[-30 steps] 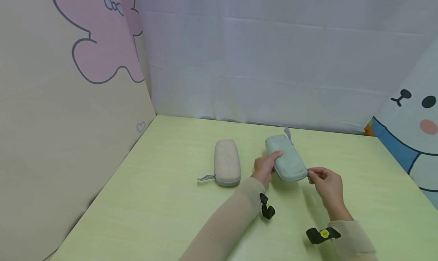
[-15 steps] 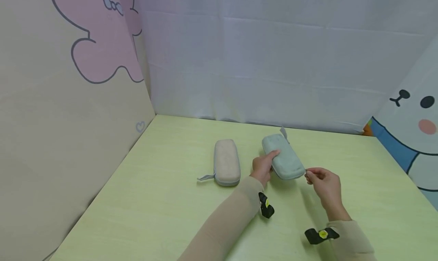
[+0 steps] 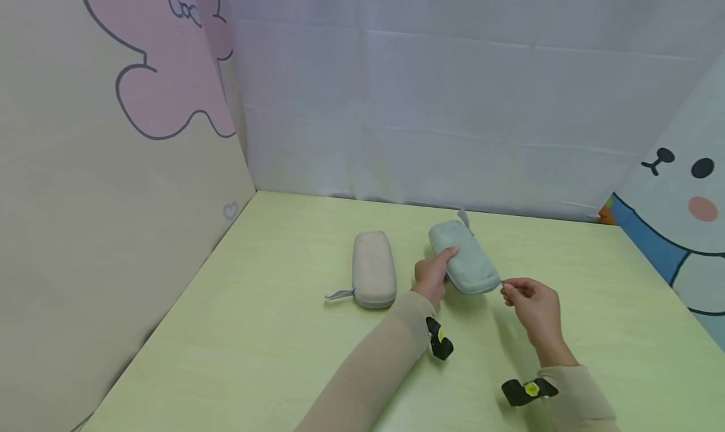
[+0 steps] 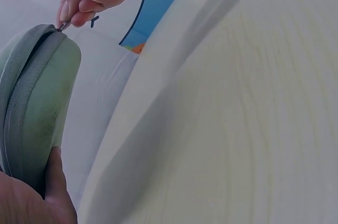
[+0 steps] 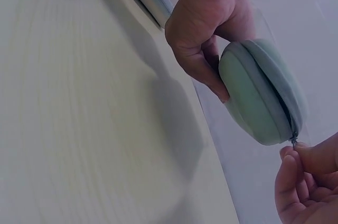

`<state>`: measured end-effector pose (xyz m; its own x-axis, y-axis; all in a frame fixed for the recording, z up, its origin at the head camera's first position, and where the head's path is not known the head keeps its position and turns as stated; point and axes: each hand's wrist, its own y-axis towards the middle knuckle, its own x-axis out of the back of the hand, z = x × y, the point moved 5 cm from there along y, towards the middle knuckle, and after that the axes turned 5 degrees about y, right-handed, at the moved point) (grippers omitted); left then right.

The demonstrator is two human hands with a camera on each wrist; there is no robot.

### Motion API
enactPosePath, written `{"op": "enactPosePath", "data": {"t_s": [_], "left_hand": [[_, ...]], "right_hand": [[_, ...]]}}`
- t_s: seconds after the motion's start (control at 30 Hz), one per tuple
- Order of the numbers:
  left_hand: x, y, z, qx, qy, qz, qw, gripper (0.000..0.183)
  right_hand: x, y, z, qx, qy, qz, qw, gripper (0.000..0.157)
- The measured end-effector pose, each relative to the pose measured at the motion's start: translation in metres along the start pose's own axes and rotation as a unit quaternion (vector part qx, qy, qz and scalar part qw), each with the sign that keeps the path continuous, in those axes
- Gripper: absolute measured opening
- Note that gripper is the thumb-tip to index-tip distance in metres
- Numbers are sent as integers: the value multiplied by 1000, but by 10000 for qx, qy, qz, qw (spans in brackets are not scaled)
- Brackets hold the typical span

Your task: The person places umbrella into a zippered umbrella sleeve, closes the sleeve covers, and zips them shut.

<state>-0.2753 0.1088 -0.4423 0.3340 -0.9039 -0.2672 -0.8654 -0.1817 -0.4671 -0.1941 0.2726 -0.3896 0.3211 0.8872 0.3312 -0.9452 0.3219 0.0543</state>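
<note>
A pale green zip case (image 3: 466, 259) is held tilted above the table by my left hand (image 3: 432, 278), thumb on top and fingers underneath. At its near right corner my right hand (image 3: 532, 303) pinches the small zipper pull (image 5: 294, 140) between thumb and fingertips. In the right wrist view a dark gap runs along part of the zipper (image 5: 274, 89); the inside of the case cannot be made out. A grey strap (image 3: 464, 220) sticks out at the far end. To the left a beige zip case (image 3: 374, 269) lies on the table, its grey strap pointing left.
The pale yellow-green table (image 3: 249, 344) meets a white curtain (image 3: 442, 104) at the back. A cream panel (image 3: 141, 218) with a pink cartoon stands at left, and a white cartoon bear panel (image 3: 696, 230) at right.
Both hands and the green case have drifted slightly left, and the case a little upward. My right hand keeps its pinch on the zipper pull. The beige case stays put.
</note>
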Motion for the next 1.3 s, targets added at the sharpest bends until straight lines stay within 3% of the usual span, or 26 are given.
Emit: {"op": "enactPosePath", "data": {"t_s": [0.33,0.67,0.87,1.0,1.13,1.3], "left_hand": [[2,1,-1,-42,-208,-121,9997,54],[5,-2,-4,-18,-266,-460,9986,42],[7,-2,-4,11,-334,-495,9982,47],[4,-2,-4,146,-669,-66,9976,53],[-2,-1,-3,346,-1031,756,9912,49],[-9,-2,-3,474,-970,1530,9823,43]], "right_hand": [[-2,1,-7,72,177,-66,9998,18],[-10,-7,6,87,150,-61,9998,19],[-13,-8,5,235,92,-104,9996,18],[-7,-4,1,347,-39,-345,9988,15],[4,3,-3,297,29,-582,9979,15],[16,14,-11,140,133,-683,9975,17]]}}
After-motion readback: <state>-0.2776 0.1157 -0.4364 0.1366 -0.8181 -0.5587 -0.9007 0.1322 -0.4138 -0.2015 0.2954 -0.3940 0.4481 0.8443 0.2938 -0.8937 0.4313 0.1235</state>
